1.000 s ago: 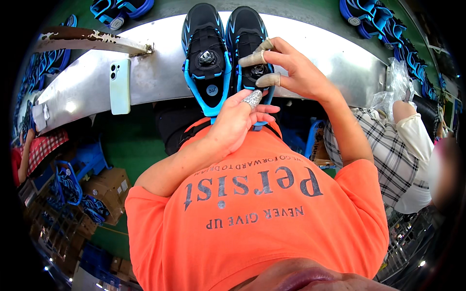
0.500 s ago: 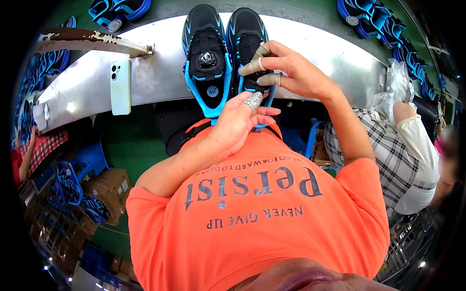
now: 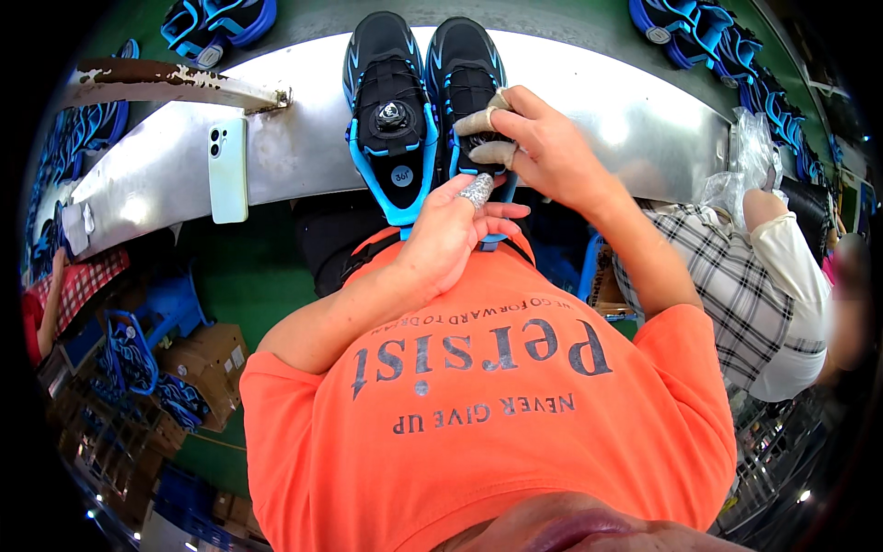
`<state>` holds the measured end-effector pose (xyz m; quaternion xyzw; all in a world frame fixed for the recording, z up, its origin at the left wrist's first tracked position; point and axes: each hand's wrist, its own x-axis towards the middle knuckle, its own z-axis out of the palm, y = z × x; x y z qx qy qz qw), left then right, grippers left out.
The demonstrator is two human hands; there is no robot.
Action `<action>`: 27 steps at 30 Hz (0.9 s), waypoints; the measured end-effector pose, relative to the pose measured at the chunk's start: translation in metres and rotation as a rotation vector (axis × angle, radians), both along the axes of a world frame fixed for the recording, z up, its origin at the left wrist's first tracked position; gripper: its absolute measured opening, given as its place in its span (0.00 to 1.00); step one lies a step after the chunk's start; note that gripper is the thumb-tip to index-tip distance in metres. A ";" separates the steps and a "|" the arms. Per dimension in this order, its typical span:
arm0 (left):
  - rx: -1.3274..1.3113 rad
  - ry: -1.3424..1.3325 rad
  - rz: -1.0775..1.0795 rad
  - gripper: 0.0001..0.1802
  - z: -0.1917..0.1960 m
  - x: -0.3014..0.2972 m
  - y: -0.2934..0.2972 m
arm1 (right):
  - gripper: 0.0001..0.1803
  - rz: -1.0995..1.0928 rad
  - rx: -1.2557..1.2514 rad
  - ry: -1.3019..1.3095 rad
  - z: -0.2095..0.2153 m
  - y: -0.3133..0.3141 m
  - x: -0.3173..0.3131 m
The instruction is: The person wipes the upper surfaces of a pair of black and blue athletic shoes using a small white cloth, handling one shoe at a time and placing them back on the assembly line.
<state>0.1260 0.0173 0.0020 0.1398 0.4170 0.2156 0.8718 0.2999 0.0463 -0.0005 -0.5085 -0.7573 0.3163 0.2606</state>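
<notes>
Two black sneakers with blue trim stand side by side on the metal bench, toes pointing away from me. The left sneaker shows a round lacing dial on its tongue. My right hand, with pale covers on several fingers, curls over the tongue of the right sneaker and hides whatever is under the fingertips. At that sneaker's collar is my left hand, its thumb wrapped in silver tape and pressed against the shoe near the tongue. Two of its other fingers stretch out behind the heel.
A pale green phone lies on the bench at the left, near a rusty metal bar. More blue-black shoes stand beyond the bench. A person in a plaid garment sits at the right, beside clear plastic bags.
My right hand has shifted slightly to the left and down, its fingers still on the right sneaker's tongue. My left hand has hardly moved.
</notes>
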 end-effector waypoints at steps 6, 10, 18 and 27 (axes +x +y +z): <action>0.377 0.078 -0.681 0.17 0.026 -0.029 0.024 | 0.20 -0.185 0.016 0.012 -0.002 -0.009 -0.006; 1.574 0.789 -0.341 0.22 0.037 -0.055 0.057 | 0.16 -0.178 0.056 0.042 0.003 0.018 0.002; 1.519 0.581 -0.514 0.24 -0.007 -0.076 0.103 | 0.12 -0.110 0.036 0.016 -0.020 0.071 -0.019; 1.474 0.634 -0.457 0.25 -0.004 -0.080 0.102 | 0.12 -0.071 -0.036 0.002 -0.037 0.097 -0.023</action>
